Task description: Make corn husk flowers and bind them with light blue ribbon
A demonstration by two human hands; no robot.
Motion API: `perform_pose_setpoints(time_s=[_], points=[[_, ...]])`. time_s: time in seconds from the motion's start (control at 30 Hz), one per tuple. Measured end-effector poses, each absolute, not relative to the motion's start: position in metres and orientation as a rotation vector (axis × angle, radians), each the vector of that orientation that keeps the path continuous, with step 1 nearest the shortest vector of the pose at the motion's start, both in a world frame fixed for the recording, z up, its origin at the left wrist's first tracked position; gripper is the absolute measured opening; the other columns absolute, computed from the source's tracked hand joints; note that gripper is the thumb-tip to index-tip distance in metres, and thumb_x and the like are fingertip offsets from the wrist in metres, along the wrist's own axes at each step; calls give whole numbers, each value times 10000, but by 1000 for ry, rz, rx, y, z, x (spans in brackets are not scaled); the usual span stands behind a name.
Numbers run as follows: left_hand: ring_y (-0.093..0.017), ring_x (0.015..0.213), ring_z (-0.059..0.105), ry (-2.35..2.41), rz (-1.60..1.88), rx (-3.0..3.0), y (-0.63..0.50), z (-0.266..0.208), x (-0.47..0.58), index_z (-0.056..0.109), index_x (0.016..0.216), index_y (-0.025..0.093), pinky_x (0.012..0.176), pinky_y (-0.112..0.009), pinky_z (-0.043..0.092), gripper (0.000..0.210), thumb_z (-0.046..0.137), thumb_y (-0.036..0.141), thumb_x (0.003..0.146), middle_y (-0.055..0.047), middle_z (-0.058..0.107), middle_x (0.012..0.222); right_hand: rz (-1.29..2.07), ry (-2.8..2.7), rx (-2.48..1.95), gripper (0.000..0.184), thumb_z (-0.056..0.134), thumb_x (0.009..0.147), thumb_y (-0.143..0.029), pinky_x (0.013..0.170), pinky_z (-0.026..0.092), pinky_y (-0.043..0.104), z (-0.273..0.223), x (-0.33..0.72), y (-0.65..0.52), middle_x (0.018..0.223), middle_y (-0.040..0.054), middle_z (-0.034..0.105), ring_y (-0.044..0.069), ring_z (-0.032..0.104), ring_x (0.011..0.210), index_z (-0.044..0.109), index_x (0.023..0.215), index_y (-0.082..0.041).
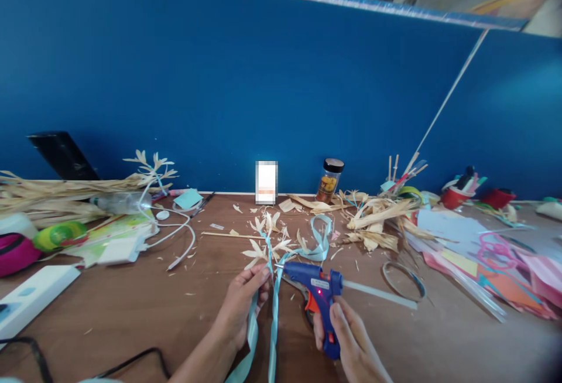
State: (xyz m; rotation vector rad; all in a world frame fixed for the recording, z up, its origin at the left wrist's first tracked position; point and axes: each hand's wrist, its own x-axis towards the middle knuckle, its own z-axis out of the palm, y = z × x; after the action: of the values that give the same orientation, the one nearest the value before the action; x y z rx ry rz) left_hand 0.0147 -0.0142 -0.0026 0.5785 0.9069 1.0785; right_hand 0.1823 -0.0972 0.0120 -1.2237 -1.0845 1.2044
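Note:
My left hand (252,295) pinches a light blue ribbon (252,333) against a stem that bears pale husk flowers (268,225). In my right hand (346,330) is a blue glue gun (322,295), its red light lit and a clear glue stick (380,294) poking out of the back. The gun's nozzle points left, close to the ribbon-wrapped stem by my left fingertips; whether it touches cannot be made out. A second length of ribbon hangs down beside the stem, and a loop of ribbon (322,239) lies behind the gun. Scissors (296,282) lie partly hidden under the gun.
Dried husks (377,219) and a lidded jar (329,181) stand at the back right. Coloured paper (496,272) and a tape ring (404,280) lie to the right. Leftward are a white power strip (39,298), a white cable (193,242), a plastic bottle (123,202) and more husks.

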Motion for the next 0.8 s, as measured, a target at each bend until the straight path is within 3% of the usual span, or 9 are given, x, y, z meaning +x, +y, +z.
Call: perform_pose_setpoints(time_s=[0.8], points=[[-19, 430, 417, 949, 1064, 555, -14, 1, 17, 581, 724, 156, 431, -107, 347, 194, 698, 282, 634, 54, 502, 539, 1201, -1089, -1223, 404, 394, 819, -540, 506, 387, 239, 7, 182, -97, 584, 13, 536, 124, 464, 500, 539, 822, -163]])
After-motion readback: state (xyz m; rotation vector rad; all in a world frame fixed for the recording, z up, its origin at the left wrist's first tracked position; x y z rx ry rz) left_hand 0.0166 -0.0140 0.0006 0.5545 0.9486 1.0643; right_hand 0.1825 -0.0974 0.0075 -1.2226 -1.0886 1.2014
